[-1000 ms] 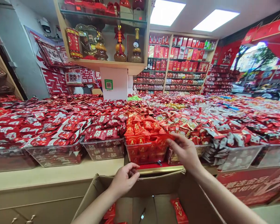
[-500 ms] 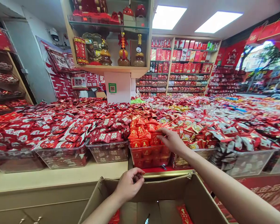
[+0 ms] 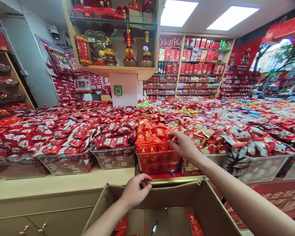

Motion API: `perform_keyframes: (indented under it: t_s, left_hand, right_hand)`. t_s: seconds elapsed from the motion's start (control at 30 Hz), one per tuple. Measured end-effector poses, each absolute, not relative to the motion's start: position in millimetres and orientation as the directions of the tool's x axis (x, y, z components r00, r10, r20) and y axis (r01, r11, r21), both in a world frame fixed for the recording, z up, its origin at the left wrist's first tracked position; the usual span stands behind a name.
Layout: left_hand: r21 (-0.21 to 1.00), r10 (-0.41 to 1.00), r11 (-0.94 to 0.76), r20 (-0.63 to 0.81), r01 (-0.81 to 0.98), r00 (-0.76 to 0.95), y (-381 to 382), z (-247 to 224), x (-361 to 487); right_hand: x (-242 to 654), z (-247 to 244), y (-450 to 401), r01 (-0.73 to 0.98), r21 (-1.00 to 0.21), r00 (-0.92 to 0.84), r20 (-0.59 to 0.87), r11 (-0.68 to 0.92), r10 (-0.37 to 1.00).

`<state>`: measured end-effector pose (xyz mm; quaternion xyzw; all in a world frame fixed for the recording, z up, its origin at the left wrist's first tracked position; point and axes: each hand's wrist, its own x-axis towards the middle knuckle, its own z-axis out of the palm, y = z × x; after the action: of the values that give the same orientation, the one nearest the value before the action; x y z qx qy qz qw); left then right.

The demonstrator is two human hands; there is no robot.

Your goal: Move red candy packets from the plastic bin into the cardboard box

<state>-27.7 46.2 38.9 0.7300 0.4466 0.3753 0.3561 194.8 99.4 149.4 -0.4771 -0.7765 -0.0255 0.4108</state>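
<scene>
My right hand (image 3: 184, 146) is over the right side of a clear plastic bin (image 3: 157, 165) heaped with small red candy packets (image 3: 151, 139). Its fingers point left, thumb and forefinger apart, at the packets; no packet shows between them. My left hand (image 3: 135, 190) hovers above the far rim of an open cardboard box (image 3: 186, 198). Those fingers are loosely curled, the thumb stands apart from the forefinger, and I see nothing in them. Inside the box, a red packet (image 3: 194, 224) lies on the right and more red packets (image 3: 121, 224) lie partly under my left forearm.
Bins of dark red packets (image 3: 114, 139) stand to the left, gold-and-red packets (image 3: 210, 139) to the right. A small dark item (image 3: 172, 173) lies before the red bin. Behind rises a white post (image 3: 124, 95) under a display cabinet (image 3: 113, 68). A cream counter (image 3: 64, 185) runs left.
My right hand has shifted slightly right and up, its fingers drawn back a little from the red packets. The left hand stays nearly where it was. The view has tilted slightly.
</scene>
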Motion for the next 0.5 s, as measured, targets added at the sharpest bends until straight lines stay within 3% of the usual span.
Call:
perform_keyframes:
  t_s: [0.1, 0.2, 0.3, 0.33, 0.4, 0.47, 0.5]
  left_hand:
    - [0.847, 0.917, -0.352, 0.227, 0.397, 0.328, 46.3, 42.4, -29.1]
    - [0.81, 0.908, -0.401, 0.29, 0.427, 0.302, 39.1, 46.7, -32.8]
    - [0.557, 0.756, -0.655, 0.46, 0.511, 0.466, 24.6, 38.3, -32.3]
    - [0.438, 0.686, -0.727, 0.438, 0.529, 0.581, 19.5, 29.6, -30.4]
    - [0.274, 0.607, -0.789, 0.205, 0.55, 0.768, 10.7, 2.3, -25.2]
    - [0.21, 0.596, -0.769, -0.109, 0.605, 0.796, 4.0, -34.6, -20.5]
    - [0.198, 0.605, -0.75, -0.18, 0.631, 0.776, 1.2, -54.1, -19.1]
  right_hand:
    - [201.4, 154.3, 89.7, 0.798, -0.284, -0.175, 0.735, 0.531, 0.655]
    - [196.3, 148.9, 66.0, 0.778, -0.306, -0.14, 0.767, 0.549, 0.626]
    - [179.5, 118.2, 34.5, 0.704, -0.35, -0.282, 0.66, 0.617, 0.696]
    - [173.5, 101.8, 25.8, 0.701, -0.331, -0.376, 0.581, 0.632, 0.722]
    - [164.5, 63.1, 14.9, 0.722, -0.233, -0.568, 0.34, 0.652, 0.75]
    - [160.8, 22.8, 11.9, 0.732, -0.156, -0.673, -0.013, 0.663, 0.74]
    - [160.6, 4.2, 11.9, 0.736, -0.144, -0.676, -0.18, 0.661, 0.714]
